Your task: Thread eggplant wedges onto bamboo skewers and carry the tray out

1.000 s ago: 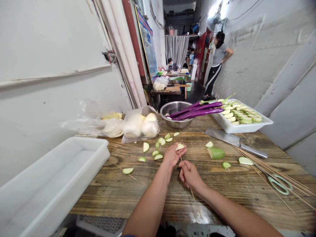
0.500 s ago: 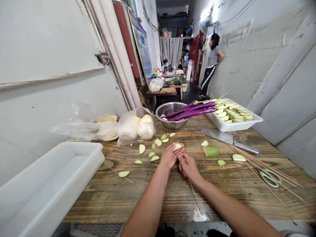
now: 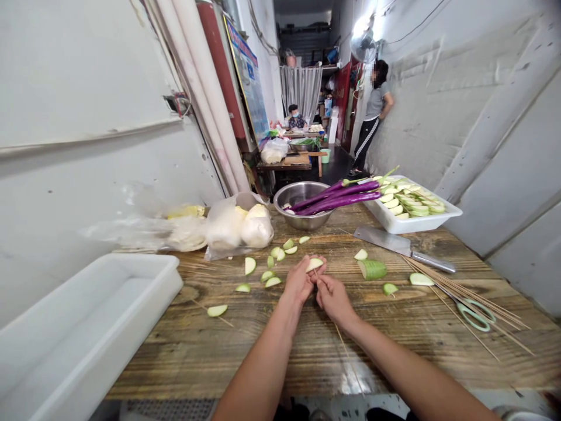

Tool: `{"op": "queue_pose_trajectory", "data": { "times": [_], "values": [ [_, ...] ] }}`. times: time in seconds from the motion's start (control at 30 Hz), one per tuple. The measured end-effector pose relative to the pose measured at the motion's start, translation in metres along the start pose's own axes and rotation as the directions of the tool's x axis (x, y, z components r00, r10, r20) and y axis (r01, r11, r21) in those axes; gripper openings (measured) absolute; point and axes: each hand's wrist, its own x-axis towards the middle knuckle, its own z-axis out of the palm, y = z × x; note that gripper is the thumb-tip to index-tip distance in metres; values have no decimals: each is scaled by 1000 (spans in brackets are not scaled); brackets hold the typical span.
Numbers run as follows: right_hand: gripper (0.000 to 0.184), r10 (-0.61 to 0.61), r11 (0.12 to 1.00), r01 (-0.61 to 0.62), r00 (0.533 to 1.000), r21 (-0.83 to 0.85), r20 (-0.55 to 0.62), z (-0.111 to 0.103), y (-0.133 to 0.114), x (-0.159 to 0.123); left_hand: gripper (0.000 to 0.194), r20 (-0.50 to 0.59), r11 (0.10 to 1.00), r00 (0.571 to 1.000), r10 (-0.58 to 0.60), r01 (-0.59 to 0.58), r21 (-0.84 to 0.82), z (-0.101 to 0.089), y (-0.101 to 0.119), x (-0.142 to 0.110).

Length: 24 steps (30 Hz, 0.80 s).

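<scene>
Threading step, apparently in hand: a pale half-round slice with green rind point(image 3: 314, 265) meets a long, thin wooden stick point(image 3: 349, 358).
The left hand point(image 3: 299, 282), palm up, cradles the slice between thumb and fingers over the brown plank table point(image 3: 184, 354); the right hand point(image 3: 335, 299) pinches the stick near its upper end, close to the slice's lower edge. Whether the point has entered cannot be told. A further push would call for a steady slice, a straight stick and fingertips clear of its point.
</scene>
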Motion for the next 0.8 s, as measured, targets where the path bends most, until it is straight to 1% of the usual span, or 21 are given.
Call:
{"op": "queue_pose_trajectory", "data": {
  "times": [0.1,0.23,0.37,0.6,0.8],
  "values": [
    [32,13,999,-14,999,31,40,0,-1,-2,17,-4,1000,1000,-3,3,-4,0,0,0],
    [34,-5,999,2,997,33,71,0,1,-3,18,-3,1000,1000,5,-5,-12,-1,0,1],
    [35,38,997,-43,997,71,73,1,0,-4,20,10,1000,1000,23,-23,0,-2,-1,0],
    [33,142,981,-143,990,129,22,2,-9,-6,18,-5,1000,1000,10,-10,28,3,-2,-5],
    [34,225,957,-220,974,188,-9,2,-16,-6,18,-20,998,1000,-6,8,66,4,-4,-6]
  ]
}}
